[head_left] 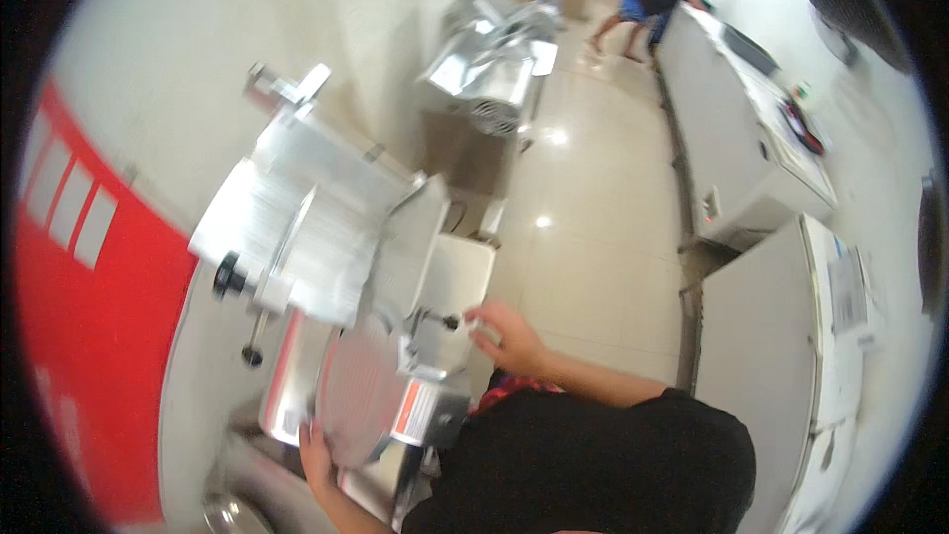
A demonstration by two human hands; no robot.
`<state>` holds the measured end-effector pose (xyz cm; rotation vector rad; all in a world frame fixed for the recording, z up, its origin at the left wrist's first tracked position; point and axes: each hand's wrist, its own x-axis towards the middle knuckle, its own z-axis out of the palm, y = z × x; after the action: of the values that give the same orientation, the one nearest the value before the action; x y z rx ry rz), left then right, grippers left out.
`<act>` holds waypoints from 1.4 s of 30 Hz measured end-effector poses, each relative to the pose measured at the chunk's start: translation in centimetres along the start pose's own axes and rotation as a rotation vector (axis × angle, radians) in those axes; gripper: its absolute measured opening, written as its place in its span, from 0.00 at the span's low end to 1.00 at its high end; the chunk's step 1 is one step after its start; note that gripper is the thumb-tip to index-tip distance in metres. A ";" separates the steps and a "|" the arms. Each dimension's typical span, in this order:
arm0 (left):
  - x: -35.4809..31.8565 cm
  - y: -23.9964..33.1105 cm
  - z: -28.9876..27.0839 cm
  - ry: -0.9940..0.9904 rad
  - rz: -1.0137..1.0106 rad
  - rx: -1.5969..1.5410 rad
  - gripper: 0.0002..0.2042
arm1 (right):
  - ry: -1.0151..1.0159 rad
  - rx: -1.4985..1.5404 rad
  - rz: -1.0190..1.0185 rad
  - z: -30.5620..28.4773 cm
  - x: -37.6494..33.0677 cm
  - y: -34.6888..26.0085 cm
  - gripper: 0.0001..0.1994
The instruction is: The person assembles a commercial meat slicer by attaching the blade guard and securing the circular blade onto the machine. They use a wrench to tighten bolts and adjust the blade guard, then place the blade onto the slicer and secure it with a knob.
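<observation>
A metal meat slicer (326, 247) stands in front of me, with a slanted shiny carriage and a round disc (361, 396) at its near end. My left hand (318, 457) is at the lower edge of the disc, beside the silver tray (287, 415), its fingers stretched out; whether they touch the metal is blurred. My right hand (506, 336) hovers by a small black knob (451, 322) on the slicer's right side. Its fingers are bent and apart, holding nothing. Two black knobs (229, 277) stick out from the carriage's left side.
A second metal machine (489, 64) stands farther along the left wall. White chest freezers (727, 129) line the right side of the tiled floor (578, 237). A person in dark clothes (657, 0) bends over the far freezer. A red panel (89, 336) covers the left wall.
</observation>
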<state>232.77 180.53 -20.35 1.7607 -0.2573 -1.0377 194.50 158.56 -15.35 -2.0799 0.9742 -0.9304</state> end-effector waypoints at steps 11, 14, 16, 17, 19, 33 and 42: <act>6.9 -4.6 -2.0 -0.224 -0.122 -0.362 0.21 | -0.256 0.168 -0.584 -0.8 6.1 -13.9 0.18; 6.7 -4.1 -0.5 -0.215 -0.131 -0.382 0.21 | -0.767 -0.380 -0.699 4.4 7.0 -17.6 0.26; 6.4 -3.5 0.0 -0.209 -0.129 -0.403 0.20 | -1.143 -0.662 -0.716 8.5 6.9 -18.5 0.26; 6.1 -3.6 -0.1 -0.195 -0.129 -0.419 0.20 | -1.333 -0.808 -0.722 9.5 7.1 -19.4 0.27; 5.5 -3.6 -0.5 -0.168 -0.126 -0.449 0.20 | -1.304 -0.831 -0.615 10.3 7.3 -21.0 0.25; 11.4 -4.7 -5.5 -0.141 0.259 -0.541 0.21 | -0.956 -0.402 -0.645 13.6 9.2 -22.8 0.15; 4.9 14.3 -3.2 0.046 0.466 -0.448 0.20 | -0.777 -0.283 -0.776 9.4 11.6 -20.6 0.29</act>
<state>242.16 173.33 -10.49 1.2379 -0.3547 -0.6521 214.90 161.95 -0.61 -2.7778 -0.1429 -0.2185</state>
